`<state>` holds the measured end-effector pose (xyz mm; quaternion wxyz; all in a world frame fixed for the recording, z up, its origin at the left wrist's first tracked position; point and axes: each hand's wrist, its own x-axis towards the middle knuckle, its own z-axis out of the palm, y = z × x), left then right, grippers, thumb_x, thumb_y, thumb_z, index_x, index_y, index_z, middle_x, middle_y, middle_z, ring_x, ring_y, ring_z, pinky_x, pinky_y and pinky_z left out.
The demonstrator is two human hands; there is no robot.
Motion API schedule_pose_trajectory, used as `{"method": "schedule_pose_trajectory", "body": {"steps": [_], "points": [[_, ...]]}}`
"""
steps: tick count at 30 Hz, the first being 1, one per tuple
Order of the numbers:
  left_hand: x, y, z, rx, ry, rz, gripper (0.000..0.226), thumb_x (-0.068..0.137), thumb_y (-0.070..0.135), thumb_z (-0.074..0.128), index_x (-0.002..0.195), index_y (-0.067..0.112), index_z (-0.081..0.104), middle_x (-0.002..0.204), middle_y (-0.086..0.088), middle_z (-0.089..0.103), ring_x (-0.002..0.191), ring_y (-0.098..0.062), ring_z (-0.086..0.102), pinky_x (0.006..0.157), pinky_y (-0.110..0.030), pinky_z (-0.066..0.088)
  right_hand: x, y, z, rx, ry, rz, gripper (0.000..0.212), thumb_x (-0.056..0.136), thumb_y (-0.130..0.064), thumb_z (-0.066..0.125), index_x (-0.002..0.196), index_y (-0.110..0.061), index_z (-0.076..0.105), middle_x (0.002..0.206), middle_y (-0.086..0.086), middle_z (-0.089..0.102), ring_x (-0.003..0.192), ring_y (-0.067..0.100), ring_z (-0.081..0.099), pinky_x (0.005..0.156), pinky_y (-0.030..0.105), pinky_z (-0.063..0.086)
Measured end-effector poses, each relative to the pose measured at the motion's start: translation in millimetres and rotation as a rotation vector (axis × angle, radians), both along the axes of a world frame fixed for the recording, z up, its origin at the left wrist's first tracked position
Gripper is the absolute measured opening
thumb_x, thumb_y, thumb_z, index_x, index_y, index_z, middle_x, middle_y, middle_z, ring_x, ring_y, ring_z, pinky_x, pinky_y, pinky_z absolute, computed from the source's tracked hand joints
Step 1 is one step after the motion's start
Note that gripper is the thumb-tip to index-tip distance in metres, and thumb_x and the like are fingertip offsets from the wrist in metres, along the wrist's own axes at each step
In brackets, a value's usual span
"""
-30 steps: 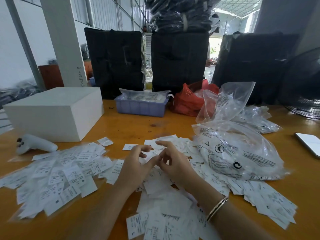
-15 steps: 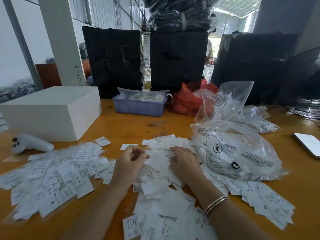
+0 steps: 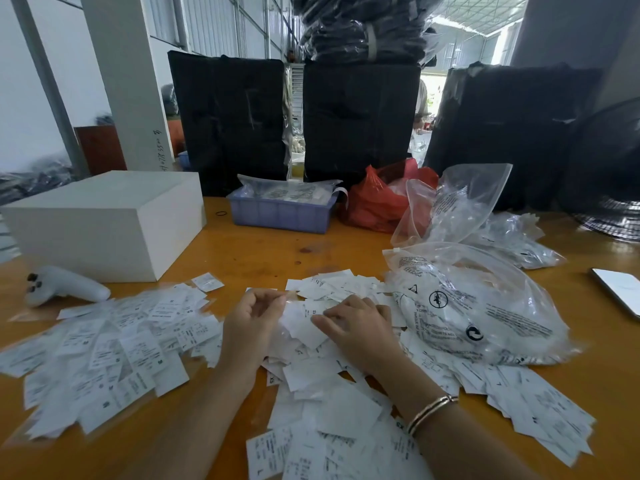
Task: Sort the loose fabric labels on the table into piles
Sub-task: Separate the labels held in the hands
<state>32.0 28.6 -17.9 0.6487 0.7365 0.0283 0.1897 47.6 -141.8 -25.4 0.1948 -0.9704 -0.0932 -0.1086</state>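
Note:
Loose white fabric labels (image 3: 332, 403) lie heaped on the orange table (image 3: 263, 251) in front of me. A flatter spread of labels (image 3: 110, 344) covers the left side, and more labels (image 3: 540, 407) trail off to the right. My left hand (image 3: 254, 323) hovers at the heap's left edge with curled fingers, pinching the edge of one white label (image 3: 299, 327). My right hand (image 3: 360, 329), a bangle on its wrist, lies palm down on the heap, its fingertips touching that same label.
A clear printed plastic bag (image 3: 478, 306) of labels sits right of my hands, with more bags (image 3: 512, 237) behind it. A white box (image 3: 104, 223) and white controller (image 3: 65, 287) stand at left; a blue tray (image 3: 280, 213), red bag (image 3: 374, 199), phone (image 3: 620, 289).
Both hands have dropped from a raised, fingers-together pose onto the heap. The right hand has flattened on the labels, and the left now pinches one label.

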Motion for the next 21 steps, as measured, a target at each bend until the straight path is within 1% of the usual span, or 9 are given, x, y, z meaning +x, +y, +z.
{"method": "schedule_pose_trajectory", "body": {"steps": [3,6,7,12,14,15,17,18,21], "points": [[0.3,-1.1,1.6,-0.032,-0.012,-0.003,0.005,0.085,0.028,0.067,0.086,0.027,0.062,0.079,0.014,0.065,0.074,0.005,0.059,0.051,-0.006,0.044,0.5,3.3,0.0,-0.035,0.037,0.025,0.049,0.080,-0.068,0.045,0.112,-0.034,0.060,0.117,-0.012,0.052,0.114,0.011,0.041,0.096,0.036,0.020],[0.7,-0.5,0.5,-0.025,-0.014,-0.007,0.005,0.086,0.031,0.066,0.087,0.029,0.062,0.078,0.015,0.065,0.077,0.002,0.060,0.054,-0.008,0.045,-1.2,1.8,1.7,0.153,0.041,0.009,0.015,0.084,-0.051,0.057,0.089,-0.038,0.054,0.097,-0.020,0.053,0.099,0.006,0.045,0.091,0.031,0.021],[0.9,0.1,0.0,-0.031,-0.013,-0.012,0.003,0.086,0.032,0.065,0.087,0.031,0.062,0.078,0.016,0.066,0.079,0.000,0.060,0.056,-0.010,0.045,-1.3,0.4,2.9,0.193,0.049,-0.005,0.013,0.086,-0.048,0.057,0.082,-0.038,0.051,0.088,-0.021,0.052,0.093,0.005,0.045,0.089,0.031,0.021],[1.7,2.0,-1.7,-0.063,-0.009,-0.038,0.005,0.088,0.037,0.063,0.086,0.033,0.065,0.078,0.021,0.067,0.083,-0.006,0.062,0.066,-0.016,0.045,0.3,-3.7,4.7,0.209,0.054,-0.062,0.040,0.094,-0.039,0.049,0.058,-0.024,0.042,0.061,-0.007,0.048,0.066,0.008,0.045,0.083,0.032,0.025],[1.8,2.7,-2.4,-0.091,-0.001,-0.048,0.007,0.088,0.038,0.062,0.086,0.033,0.066,0.079,0.019,0.068,0.085,-0.006,0.062,0.069,-0.019,0.047,-0.5,-4.1,3.8,0.213,0.014,-0.054,0.040,0.096,-0.034,0.048,0.058,-0.022,0.043,0.063,-0.005,0.048,0.064,0.011,0.044,0.078,0.031,0.029],[2.0,3.0,-2.5,-0.099,0.004,-0.052,0.008,0.087,0.038,0.062,0.087,0.032,0.067,0.079,0.018,0.069,0.086,-0.007,0.063,0.070,-0.020,0.047,-0.9,-4.3,3.4,0.255,-0.019,-0.040,0.036,0.096,-0.032,0.049,0.060,-0.024,0.050,0.068,-0.005,0.050,0.066,0.012,0.045,0.076,0.030,0.032],[2.1,3.1,-1.8,-0.111,0.014,-0.062,0.007,0.087,0.036,0.063,0.088,0.032,0.068,0.079,0.018,0.069,0.085,-0.005,0.062,0.070,-0.020,0.047,-1.9,-5.9,3.8,0.435,-0.105,-0.011,0.019,0.094,-0.023,0.056,0.085,-0.027,0.071,0.085,-0.008,0.054,0.078,0.007,0.049,0.074,0.020,0.039],[2.0,2.7,-1.3,-0.112,0.018,-0.073,0.006,0.086,0.035,0.064,0.088,0.031,0.068,0.077,0.020,0.069,0.083,-0.004,0.063,0.069,-0.017,0.046,-3.2,-6.7,4.9,0.528,-0.165,0.003,0.019,0.092,-0.016,0.059,0.093,-0.029,0.073,0.094,-0.011,0.052,0.084,0.002,0.049,0.073,0.011,0.039],[0.6,0.7,0.0,-0.077,0.018,-0.128,0.003,0.085,0.031,0.066,0.087,0.031,0.068,0.077,0.022,0.069,0.080,0.003,0.064,0.059,-0.010,0.048,-6.1,-9.5,8.3,0.757,-0.279,0.029,0.039,0.085,-0.004,0.065,0.077,-0.041,0.069,0.111,-0.019,0.042,0.096,-0.003,0.049,0.081,0.009,0.043]]}}
